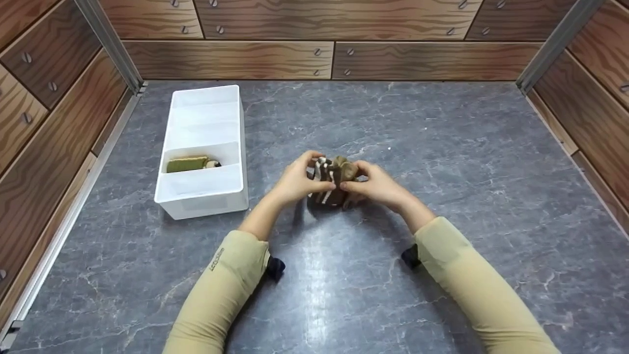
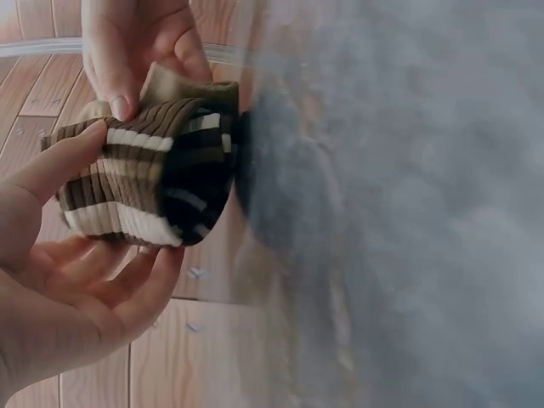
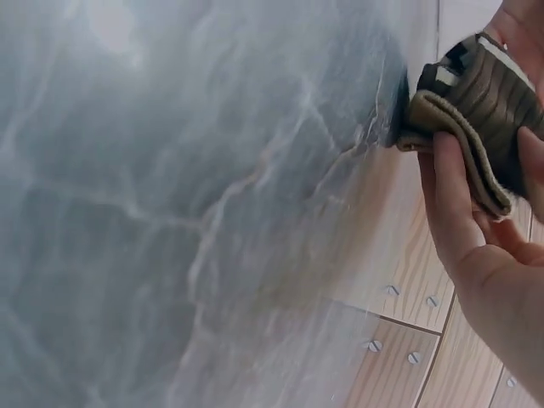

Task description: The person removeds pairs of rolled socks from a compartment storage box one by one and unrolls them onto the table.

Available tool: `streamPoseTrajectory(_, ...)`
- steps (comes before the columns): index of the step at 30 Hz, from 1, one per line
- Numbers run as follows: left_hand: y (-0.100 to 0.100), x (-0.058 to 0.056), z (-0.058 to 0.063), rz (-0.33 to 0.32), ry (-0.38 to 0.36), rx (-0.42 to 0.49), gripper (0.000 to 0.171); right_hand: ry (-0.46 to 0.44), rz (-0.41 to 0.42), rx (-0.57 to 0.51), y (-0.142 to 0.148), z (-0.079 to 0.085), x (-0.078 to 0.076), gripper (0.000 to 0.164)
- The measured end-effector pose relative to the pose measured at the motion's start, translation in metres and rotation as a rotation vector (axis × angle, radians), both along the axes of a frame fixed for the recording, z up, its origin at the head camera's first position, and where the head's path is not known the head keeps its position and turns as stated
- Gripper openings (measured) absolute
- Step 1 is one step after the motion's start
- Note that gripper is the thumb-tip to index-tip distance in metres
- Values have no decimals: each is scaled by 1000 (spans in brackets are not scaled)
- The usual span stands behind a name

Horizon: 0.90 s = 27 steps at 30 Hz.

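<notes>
A bundle of striped socks (image 1: 325,197) in brown, dark and cream is held between both hands, low over the table at the middle of the head view. My left hand (image 1: 296,181) grips its left side, thumb on the near face and fingers behind. In the left wrist view the ribbed striped cuff (image 2: 127,174) gapes, showing a dark inside. My right hand (image 1: 377,185) pinches the plain tan folded part (image 3: 442,109) on the right side. How the tan part joins the striped part is hidden by the fingers.
Left of the hands stands a white divided box (image 1: 244,167). One of its compartments holds a rolled green bundle (image 1: 187,164) with a pale and dark end. Wood-patterned panels (image 1: 226,59) wall the grey marbled table (image 1: 442,162) at the back and sides.
</notes>
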<state>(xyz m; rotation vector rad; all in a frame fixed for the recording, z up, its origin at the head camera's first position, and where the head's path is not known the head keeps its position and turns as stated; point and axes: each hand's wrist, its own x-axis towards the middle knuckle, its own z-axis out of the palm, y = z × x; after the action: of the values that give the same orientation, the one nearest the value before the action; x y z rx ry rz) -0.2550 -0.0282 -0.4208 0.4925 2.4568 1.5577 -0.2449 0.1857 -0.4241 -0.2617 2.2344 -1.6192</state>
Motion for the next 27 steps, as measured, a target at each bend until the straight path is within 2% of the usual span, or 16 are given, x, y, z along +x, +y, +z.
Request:
streamPoseTrajectory(4, 3, -4, 3, 19, -13, 22, 67, -10, -28, -4, 1, -2, 1, 39)
streamPoseTrajectory(10, 7, -8, 5, 20, -15, -29, 55, 31, -35, 95, 4, -4, 1, 51)
streamPoseTrajectory(14, 7, -8, 5, 1, -21, -71, 49, 21, -33, 119, 5, -4, 0, 50)
streamPoseTrajectory(21, 2, 4, 5, 14, -34, -194, 49, 14, 5, 176, 8, -2, -11, 48)
streamPoseTrajectory(24, -1, 12, 5, 11, -97, -180, 50, -1, 25, 175, 9, 0, -18, 53)
streamPoseTrajectory(27, -5, 19, 4, -6, -180, -130, 50, -21, 50, 150, 10, 2, -24, 57)
